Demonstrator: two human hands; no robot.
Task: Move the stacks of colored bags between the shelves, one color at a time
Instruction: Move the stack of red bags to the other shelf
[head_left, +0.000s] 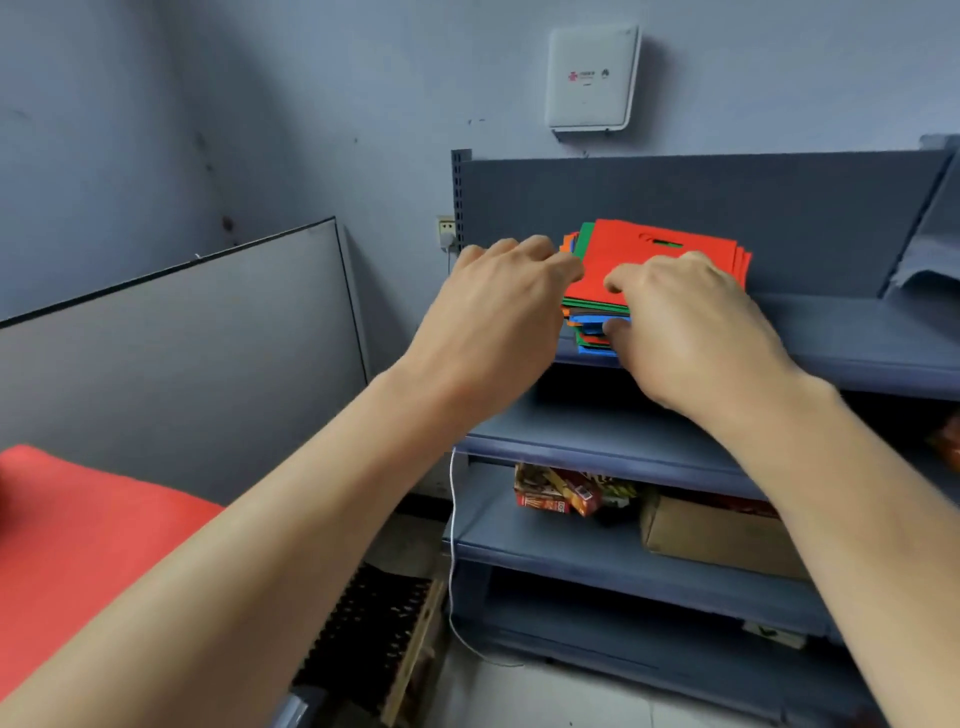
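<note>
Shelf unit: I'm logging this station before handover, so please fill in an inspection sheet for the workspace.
Surface: top shelf, grey, bears the bags near its left end.
Job's things: bags in one mixed stack, red on top, green, orange and blue layers below.
Clutter: packets and a carton on a lower shelf.
Grips: left hand curled at the stack's left edge, hold unclear; right hand pinches the upper layers, thumb at the front edge.
Cables: white cable hangs down the unit's left side to the floor.
Surroundings: white box on the wall, socket, grey panel, red cloth at left.
</note>
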